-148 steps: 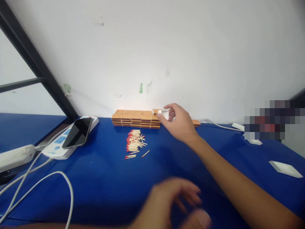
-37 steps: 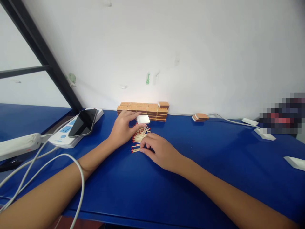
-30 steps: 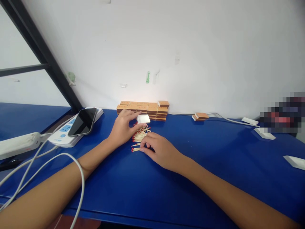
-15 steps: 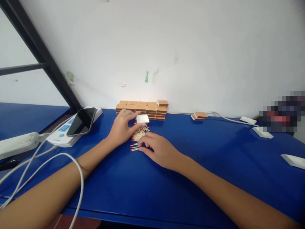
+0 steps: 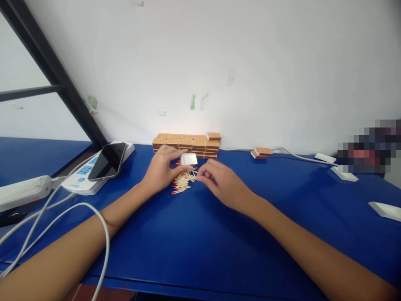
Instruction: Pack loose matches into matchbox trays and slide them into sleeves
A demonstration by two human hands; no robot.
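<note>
My left hand [image 5: 161, 169] grips a small white matchbox tray [image 5: 189, 159] between thumb and fingers, tilted so its hollow side faces me. Just below the tray lies a loose pile of red-headed matches [image 5: 181, 182] on the blue table. At the right edge of the pile, my right hand [image 5: 224, 184] is closed in a pinch. Pale match ends show at its fingertips; how many matches it holds I cannot tell.
Stacked matchboxes [image 5: 194, 144] stand against the wall behind my left hand. Two more matchboxes [image 5: 262, 153] lie to the right. White trays [image 5: 344, 174] sit at the far right. On the left are a phone [image 5: 108, 161], a power strip [image 5: 84, 186] and a looping white cable [image 5: 105, 251].
My right hand has moved right and slightly up from the pile's lower edge. The separate matches at its fingertips no longer lie there. My left hand still holds the tray, shifted slightly.
</note>
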